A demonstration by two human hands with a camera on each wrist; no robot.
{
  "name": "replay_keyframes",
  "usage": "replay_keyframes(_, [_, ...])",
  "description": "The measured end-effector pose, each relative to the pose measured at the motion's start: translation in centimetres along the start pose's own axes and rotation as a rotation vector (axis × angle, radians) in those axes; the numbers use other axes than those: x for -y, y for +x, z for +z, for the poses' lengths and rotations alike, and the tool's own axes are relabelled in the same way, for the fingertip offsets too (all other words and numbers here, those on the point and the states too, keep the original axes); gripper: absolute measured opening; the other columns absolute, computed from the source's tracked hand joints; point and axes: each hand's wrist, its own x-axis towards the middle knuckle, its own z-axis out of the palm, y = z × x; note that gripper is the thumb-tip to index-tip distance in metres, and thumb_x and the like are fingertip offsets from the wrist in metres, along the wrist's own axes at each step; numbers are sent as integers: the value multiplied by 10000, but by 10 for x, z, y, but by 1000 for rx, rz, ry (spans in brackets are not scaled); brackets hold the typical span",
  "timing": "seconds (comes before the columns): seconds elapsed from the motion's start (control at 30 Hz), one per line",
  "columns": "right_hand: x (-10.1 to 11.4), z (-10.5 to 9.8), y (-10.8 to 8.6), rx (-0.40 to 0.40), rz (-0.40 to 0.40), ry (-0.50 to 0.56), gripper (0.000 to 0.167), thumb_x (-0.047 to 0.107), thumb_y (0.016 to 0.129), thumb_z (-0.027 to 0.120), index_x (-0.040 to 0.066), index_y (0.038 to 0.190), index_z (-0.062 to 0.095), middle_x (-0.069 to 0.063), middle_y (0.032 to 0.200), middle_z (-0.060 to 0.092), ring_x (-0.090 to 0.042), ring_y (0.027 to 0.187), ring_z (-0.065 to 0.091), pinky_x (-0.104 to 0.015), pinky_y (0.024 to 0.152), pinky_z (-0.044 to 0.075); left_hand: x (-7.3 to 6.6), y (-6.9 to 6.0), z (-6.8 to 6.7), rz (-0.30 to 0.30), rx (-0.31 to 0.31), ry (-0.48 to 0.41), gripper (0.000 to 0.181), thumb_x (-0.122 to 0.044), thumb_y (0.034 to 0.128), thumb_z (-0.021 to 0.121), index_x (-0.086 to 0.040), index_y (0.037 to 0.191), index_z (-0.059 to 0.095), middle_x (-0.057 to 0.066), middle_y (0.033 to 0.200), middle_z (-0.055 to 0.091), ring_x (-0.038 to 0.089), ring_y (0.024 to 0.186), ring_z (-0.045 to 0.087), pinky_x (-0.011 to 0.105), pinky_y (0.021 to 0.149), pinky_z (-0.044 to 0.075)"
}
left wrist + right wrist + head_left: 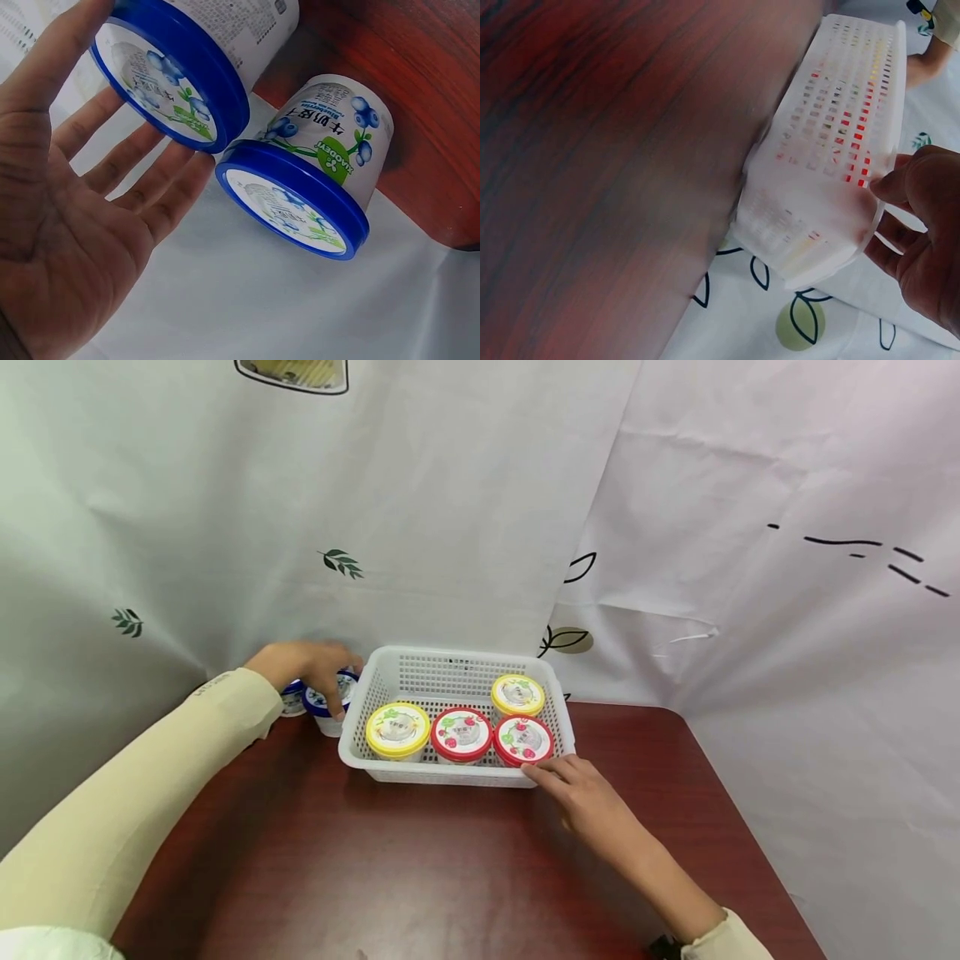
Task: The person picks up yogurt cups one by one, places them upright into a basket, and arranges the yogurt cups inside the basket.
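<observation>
My left hand [311,668] reaches over a blue-lidded blueberry cup [330,703] beside the basket's left end. In the left wrist view its fingers are spread alongside the lid of that cup [180,75], palm apart from it; the thumb's tip is cut off. A second blue-lidded cup [307,180] stands close by. My right hand [588,797] holds the near right corner of a white plastic basket [450,774], with fingers at its rim in the right wrist view. Inside stand two red-lidded cups [461,734] and two yellow-lidded cups [398,729].
The basket sits toward the back of a dark red wooden table [442,860]. A white printed cloth [465,510] hangs directly behind it and along the sides. The table's right edge slants down past my right forearm.
</observation>
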Motion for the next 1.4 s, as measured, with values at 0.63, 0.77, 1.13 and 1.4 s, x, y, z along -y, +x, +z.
replay_keyframes(0.63, [0, -1, -2, 15, 9, 5, 594, -124, 835, 831, 119, 1376, 792, -55, 1244, 784, -266, 1108, 731, -438, 961, 640, -1, -1, 2, 22, 48, -27, 973, -322, 722, 1079, -89, 1560, 644, 253, 1637, 579, 466, 1486, 541, 721, 1233, 463])
replay_keyframes(0.77, [-1, 0, -3, 17, 10, 6, 598, -127, 835, 832, 119, 1379, 791, -53, 1246, 784, -264, 1112, 730, -437, 965, 639, -3, -3, 1, 12, 45, -29, 981, -311, 718, 1082, -86, 1564, 640, 253, 1638, 576, 463, 1478, 543, 724, 1234, 461])
replay_keyframes(1.13, [-2, 1, -4, 11, 11, -1, 595, -119, 838, 837, 122, 1380, 791, -52, 1245, 784, -262, 1109, 731, -431, 973, 638, -4, -10, -6, -19, 76, -40, 1012, -341, 722, 1080, -92, 1585, 615, 254, 1629, 571, 473, 1458, 547, 725, 1206, 492])
replay_keyframes(1.4, [-2, 3, -4, -12, 1, -4, 576, -109, 845, 841, 119, 1372, 794, -57, 1241, 784, -269, 1102, 732, -428, 968, 638, -6, -25, -22, -8, 134, -18, 919, -313, 789, 1050, -65, 1559, 614, 282, 1629, 546, 493, 1466, 554, 689, 1164, 543])
